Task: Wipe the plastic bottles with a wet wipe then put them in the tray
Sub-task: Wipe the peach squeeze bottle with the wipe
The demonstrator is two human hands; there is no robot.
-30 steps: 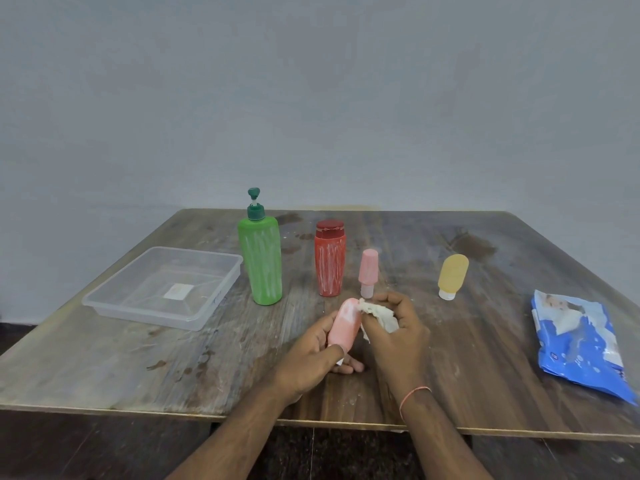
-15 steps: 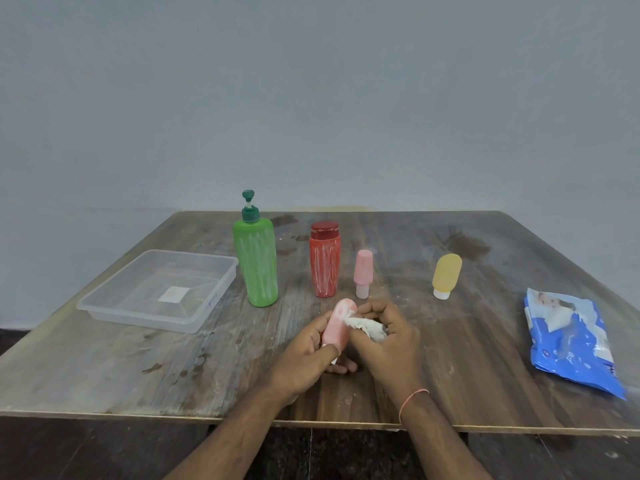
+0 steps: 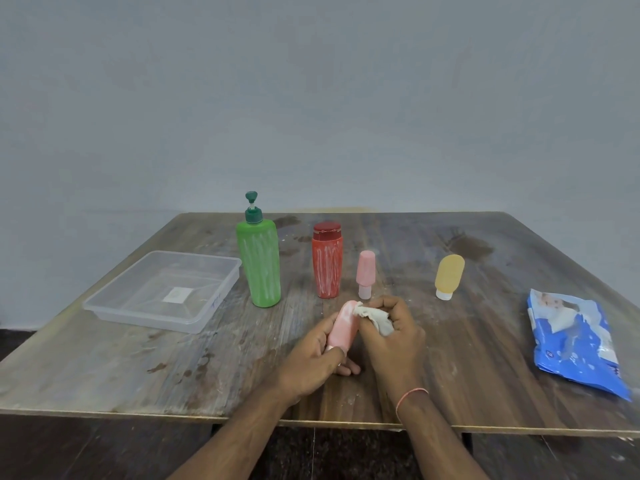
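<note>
No legible text, brand, number or sign is found. The clear tray [image 3: 207, 315] carries a pale square label on its floor and a short blue handwritten mark on its near right wall; both are too small to read. The blue wipes pack [image 3: 575, 341] bears printed graphics and small white marks, blurred beyond reading. The bottles show no readable labels.

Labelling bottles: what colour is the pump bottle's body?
Green pump bottle, streaked with white smears; head view, the only one.

Soft, even, rather dim light leaves only faint shadows on the desk [image 3: 485, 341], whose edges bow with wide-angle distortion.
</note>
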